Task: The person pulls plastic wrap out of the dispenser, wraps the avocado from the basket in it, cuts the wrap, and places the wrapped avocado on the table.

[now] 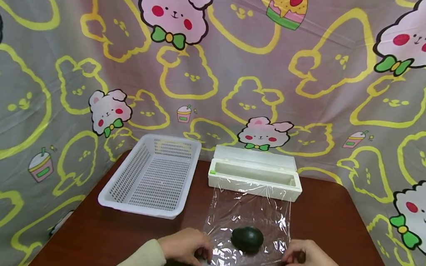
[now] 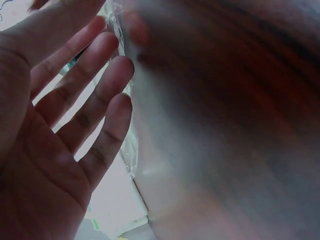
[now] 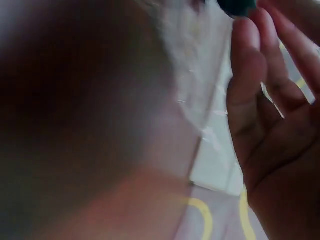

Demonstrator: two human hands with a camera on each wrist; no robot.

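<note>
A sheet of clear cling film runs from a long white dispenser box toward the front of the table. On the sheet lies a dark green, glossy avocado. My left hand is at the sheet's left edge; the left wrist view shows its fingers loosely extended and spread beside the film. At the opposite edge, my right hand pinches the film between thumb and forefinger, and a fold runs toward the fingertips. The right wrist view is blurred and cuts off those fingertips.
A white perforated plastic basket stands at the back left of the brown table. The dispenser's lid is raised at the back. A patterned cloth hangs behind and beside the table.
</note>
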